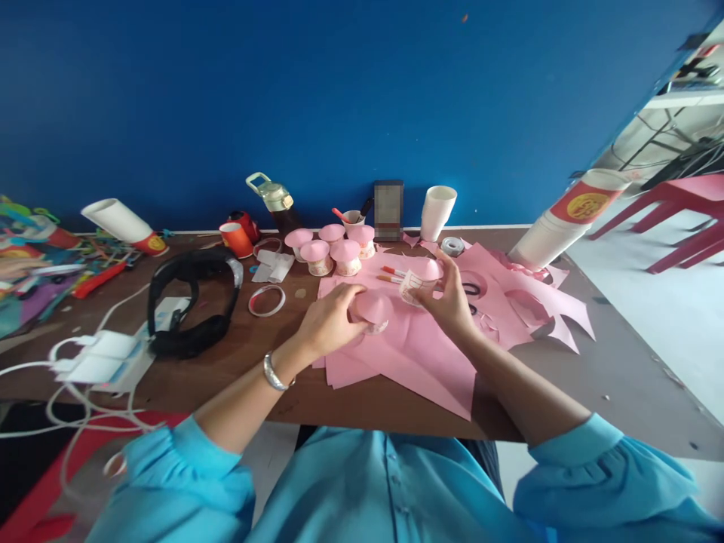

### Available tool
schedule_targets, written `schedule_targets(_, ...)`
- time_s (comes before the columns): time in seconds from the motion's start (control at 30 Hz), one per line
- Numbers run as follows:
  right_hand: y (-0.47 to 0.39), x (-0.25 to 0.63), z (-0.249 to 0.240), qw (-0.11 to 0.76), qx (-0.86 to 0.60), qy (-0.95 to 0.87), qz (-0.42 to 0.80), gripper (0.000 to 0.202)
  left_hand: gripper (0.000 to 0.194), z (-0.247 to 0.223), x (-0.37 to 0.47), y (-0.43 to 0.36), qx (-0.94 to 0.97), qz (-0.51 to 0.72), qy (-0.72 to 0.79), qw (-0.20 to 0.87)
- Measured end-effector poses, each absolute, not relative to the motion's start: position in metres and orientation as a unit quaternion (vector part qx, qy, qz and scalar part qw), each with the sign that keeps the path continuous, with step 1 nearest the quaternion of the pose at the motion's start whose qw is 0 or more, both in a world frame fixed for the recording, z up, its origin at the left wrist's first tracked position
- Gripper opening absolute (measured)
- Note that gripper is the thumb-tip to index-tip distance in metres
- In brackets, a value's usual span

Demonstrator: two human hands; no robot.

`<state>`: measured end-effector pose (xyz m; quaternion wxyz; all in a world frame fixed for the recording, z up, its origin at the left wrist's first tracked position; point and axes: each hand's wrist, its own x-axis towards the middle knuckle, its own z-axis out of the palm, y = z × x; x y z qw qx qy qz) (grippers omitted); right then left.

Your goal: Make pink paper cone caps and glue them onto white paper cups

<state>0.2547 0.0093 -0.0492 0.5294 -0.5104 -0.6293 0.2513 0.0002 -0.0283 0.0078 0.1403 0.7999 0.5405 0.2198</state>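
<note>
My left hand is closed around a small paper cup topped with a pink paper cone, just above the pink paper sheets. In my right hand is a second cone-topped paper cup, tilted, gripped between thumb and fingers. Orange-capped pens lie beside it, partly behind the cup. Scissors with dark handles rest on the paper right by my right hand. Several more cups with pink cones stand grouped behind my left hand.
Stacked white cups, a tape roll and a phone-like device stand along the blue wall. Cut pink paper and a long cup stack are at right. Left are a black headset-like band, tape ring, bottle and power strip.
</note>
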Motion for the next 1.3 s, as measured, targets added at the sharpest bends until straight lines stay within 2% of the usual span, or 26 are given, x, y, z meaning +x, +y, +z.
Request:
schedule_targets(0.17, 0.025, 0.246, -0.02, 0.54, -0.464, -0.637, 0.295, 0.095, 0.069, -0.004, -0.007, -0.027, 0.807, 0.232, 0.507, 0.194)
schedule_targets(0.27, 0.047, 0.228, 0.014, 0.544, -0.428, -0.661, 0.291, 0.095, 0.074, -0.014, -0.019, -0.023, 0.816, 0.299, 0.447, 0.21)
schedule_targets(0.3, 0.059, 0.22, 0.026, 0.543, -0.412, -0.67, 0.293, 0.094, 0.071, -0.019, -0.023, -0.021, 0.814, 0.336, 0.423, 0.213)
schedule_targets(0.4, 0.103, 0.19, 0.057, 0.539, -0.382, -0.702, 0.268, 0.088, 0.041, -0.036, -0.034, -0.015, 0.795, 0.432, 0.381, 0.191)
schedule_targets(0.5, 0.149, 0.152, 0.078, 0.508, -0.373, -0.739, 0.237, 0.085, 0.026, -0.048, -0.04, -0.011, 0.795, 0.452, 0.377, 0.145)
schedule_targets(0.57, 0.174, 0.123, 0.086, 0.478, -0.384, -0.765, 0.196, 0.085, 0.022, -0.052, -0.043, -0.01, 0.788, 0.443, 0.395, 0.161)
schedule_targets(0.7, 0.204, 0.074, 0.085, 0.369, -0.442, -0.809, 0.124, 0.079, 0.013, -0.054, -0.045, -0.006, 0.774, 0.418, 0.425, 0.214)
schedule_targets(0.87, 0.223, 0.041, 0.069, 0.306, -0.477, -0.815, 0.124, 0.064, 0.009, -0.057, -0.044, -0.003, 0.773, 0.389, 0.439, 0.241)
schedule_targets(1.3, 0.242, 0.02, 0.052, 0.179, -0.515, -0.829, 0.126, 0.073, 0.013, -0.057, -0.039, 0.0, 0.772, 0.337, 0.456, 0.286)
